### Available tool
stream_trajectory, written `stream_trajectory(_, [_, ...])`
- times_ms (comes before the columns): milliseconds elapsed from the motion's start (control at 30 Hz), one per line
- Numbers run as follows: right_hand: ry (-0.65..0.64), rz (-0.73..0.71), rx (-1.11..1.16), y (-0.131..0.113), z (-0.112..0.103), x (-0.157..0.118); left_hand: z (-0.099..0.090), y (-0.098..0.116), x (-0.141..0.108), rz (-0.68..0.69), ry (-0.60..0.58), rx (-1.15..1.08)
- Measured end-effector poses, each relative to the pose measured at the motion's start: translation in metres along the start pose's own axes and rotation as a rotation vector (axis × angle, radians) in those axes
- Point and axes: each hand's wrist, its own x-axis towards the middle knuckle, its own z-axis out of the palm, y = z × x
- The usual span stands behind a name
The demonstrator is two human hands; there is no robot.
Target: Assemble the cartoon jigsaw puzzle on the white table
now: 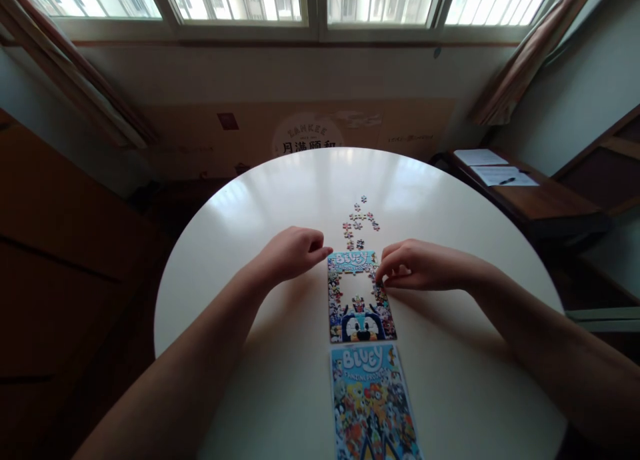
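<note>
A partly assembled jigsaw puzzle (363, 327) lies flat on the round white table, with a bare gap in its upper middle. My left hand (295, 250) is closed loosely, its fingers curled and one fingertip at the puzzle's top left corner; I see nothing in it. At the right edge of the puzzle, my right hand (417, 265) has its fingertips drawn together; whatever they may hold is too small to make out. Several loose puzzle pieces (358, 225) are scattered just beyond the puzzle. Nearer to me lies a picture sheet (373, 400) with the same blue "Bluey" heading.
The round white table (225, 247) spans most of the view. Behind it stand a wall with a printed cardboard panel (420, 123) and windows. To the right, a dark wooden desk (555, 197) bears papers (480, 157) and a pen (507, 181).
</note>
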Motion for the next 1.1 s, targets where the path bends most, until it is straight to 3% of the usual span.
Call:
stream_trajectory(200, [0.346, 0.073, -0.119, 0.022, 0.011, 0.009, 0.009, 0.002, 0.003, -0.008, 0.004, -0.073])
stream_trajectory(300, [0.423, 0.103, -0.226, 0.032, 0.02, 0.016, 0.01, 0.003, 0.004, -0.01, -0.019, -0.086])
stream_trajectory(500, [0.405, 0.183, -0.41, 0.034, 0.027, 0.025, 0.012, 0.004, 0.005, 0.0, -0.007, -0.081])
stream_trajectory(833, [0.464, 0.402, -0.545, 0.029, 0.017, 0.013, 0.01, 0.007, 0.003, -0.007, -0.049, -0.079])
stream_trajectory(1100, [0.357, 0.526, -0.441, 0.023, 0.001, 0.001, 0.009, 0.007, 0.002, -0.01, -0.058, -0.084])
